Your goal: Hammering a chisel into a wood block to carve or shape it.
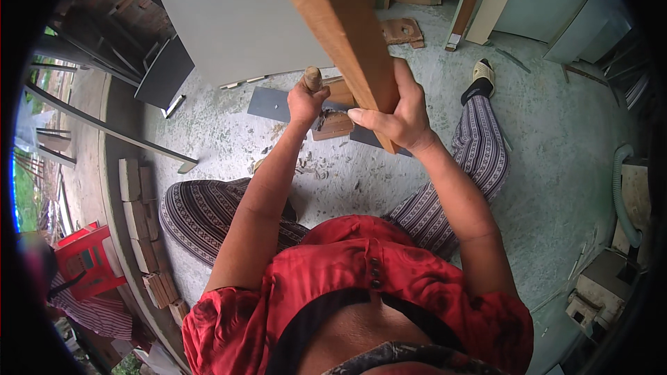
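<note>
My right hand [403,114] is closed around the lower end of a long brown wooden board [347,42], its thumb across the near face. The board slants up and away past the top of the view. My left hand [306,103] grips a wooden-handled tool [313,75], whose rounded handle end sticks up above the fist. The tool's working end is hidden. Below and between my hands, a wooden block [333,127] lies on the floor with dark crumbs beside it. A flat grey board [267,104] rests just left of the block.
Debris [313,167] is scattered on the concrete floor between my legs. A large pale panel [215,21] leans ahead on the left. A metal bar [132,135] and stacked bricks [132,187] are at left, near a red plastic chair [87,260]. Machinery [604,281] stands at right.
</note>
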A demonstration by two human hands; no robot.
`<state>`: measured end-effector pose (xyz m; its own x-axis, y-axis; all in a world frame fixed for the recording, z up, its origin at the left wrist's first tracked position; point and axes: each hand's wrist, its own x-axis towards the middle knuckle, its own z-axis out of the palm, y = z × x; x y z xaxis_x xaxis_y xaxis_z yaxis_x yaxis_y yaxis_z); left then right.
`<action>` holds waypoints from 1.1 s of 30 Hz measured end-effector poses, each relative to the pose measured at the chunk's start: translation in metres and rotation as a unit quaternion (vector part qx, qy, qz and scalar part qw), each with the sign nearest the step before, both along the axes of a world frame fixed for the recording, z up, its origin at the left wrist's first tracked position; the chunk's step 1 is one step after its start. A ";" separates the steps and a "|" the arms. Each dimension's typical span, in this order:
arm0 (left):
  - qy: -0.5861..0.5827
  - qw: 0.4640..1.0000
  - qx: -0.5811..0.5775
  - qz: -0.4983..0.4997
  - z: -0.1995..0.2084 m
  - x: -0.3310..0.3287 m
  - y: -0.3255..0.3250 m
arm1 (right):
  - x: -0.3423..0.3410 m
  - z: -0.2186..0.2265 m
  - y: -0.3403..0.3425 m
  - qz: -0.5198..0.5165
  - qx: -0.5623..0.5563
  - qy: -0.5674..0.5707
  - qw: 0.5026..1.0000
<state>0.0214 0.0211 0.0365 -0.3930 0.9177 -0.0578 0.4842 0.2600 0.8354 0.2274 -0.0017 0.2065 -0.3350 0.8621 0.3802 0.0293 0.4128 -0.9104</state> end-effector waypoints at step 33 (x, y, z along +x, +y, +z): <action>-0.189 0.974 0.044 0.115 -0.011 -0.039 0.001 | 0.032 -0.099 0.030 -0.049 -0.313 -0.295 0.902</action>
